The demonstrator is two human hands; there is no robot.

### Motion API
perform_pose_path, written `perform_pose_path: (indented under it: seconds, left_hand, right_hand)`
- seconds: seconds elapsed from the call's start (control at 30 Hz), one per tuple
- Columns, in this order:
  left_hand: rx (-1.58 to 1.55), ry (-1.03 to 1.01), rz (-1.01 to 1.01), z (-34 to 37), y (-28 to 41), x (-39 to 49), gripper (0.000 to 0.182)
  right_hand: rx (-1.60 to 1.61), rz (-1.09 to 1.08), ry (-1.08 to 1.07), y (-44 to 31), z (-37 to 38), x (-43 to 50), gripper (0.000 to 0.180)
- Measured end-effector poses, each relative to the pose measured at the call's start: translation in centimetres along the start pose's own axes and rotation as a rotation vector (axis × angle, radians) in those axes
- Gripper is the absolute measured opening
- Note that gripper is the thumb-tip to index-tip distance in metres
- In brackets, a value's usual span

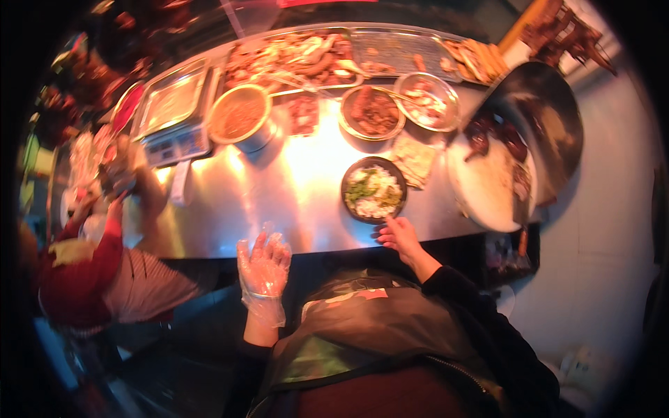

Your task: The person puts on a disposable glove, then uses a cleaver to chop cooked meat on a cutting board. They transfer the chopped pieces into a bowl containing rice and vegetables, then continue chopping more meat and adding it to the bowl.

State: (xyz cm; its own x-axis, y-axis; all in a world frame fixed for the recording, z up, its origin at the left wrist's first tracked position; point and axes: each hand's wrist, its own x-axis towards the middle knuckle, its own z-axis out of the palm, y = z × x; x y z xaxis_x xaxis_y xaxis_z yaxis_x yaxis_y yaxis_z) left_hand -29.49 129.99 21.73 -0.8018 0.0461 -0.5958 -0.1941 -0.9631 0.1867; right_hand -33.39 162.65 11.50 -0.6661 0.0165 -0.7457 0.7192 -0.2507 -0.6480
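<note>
My left hand (265, 265), in a clear plastic glove, is raised over the near edge of the steel table (251, 209). Its fingers are spread, with nothing between them. At the near rim of a dark round bowl (346, 201) is my bare right hand (401, 239); its thumb points towards the rim, and the other fingers lie a little apart below it. Whether the thumb touches the bowl cannot be made out. White rice (377, 209) and green vegetables (358, 191) fill the bowl.
At the right, a cleaver (521, 211) and dark roast meat (515, 141) rest on a round cutting board (478, 180). Behind stand a metal pot (253, 143), meat bowls (373, 137), food trays (292, 57) and a scale (177, 143). A person in red (73, 282) works at the left.
</note>
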Motion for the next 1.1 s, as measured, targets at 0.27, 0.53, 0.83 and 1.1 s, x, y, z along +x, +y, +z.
perform_pose_path:
  seconds: [0.27,0.53,0.83,1.1]
  left_hand:
    - [0.063,-0.088,-0.191,1.7,-4.0,5.7,0.048]
    - [0.855,0.179,-0.051,0.3,-10.2,8.7,0.045]
    - [0.994,0.403,0.054,0.3,-21.2,9.3,0.037]
    - [0.996,0.422,0.030,2.1,-21.1,9.8,0.027]
  right_hand:
    - [-0.054,0.021,0.140,-1.0,-8.1,-5.2,0.022]
    - [0.246,-0.293,0.567,-3.2,-30.3,-11.8,0.019]
    - [-0.239,-0.238,0.745,-0.8,-47.3,-8.9,0.025]
    - [0.094,-0.057,0.333,-2.0,-48.1,-4.3,0.025]
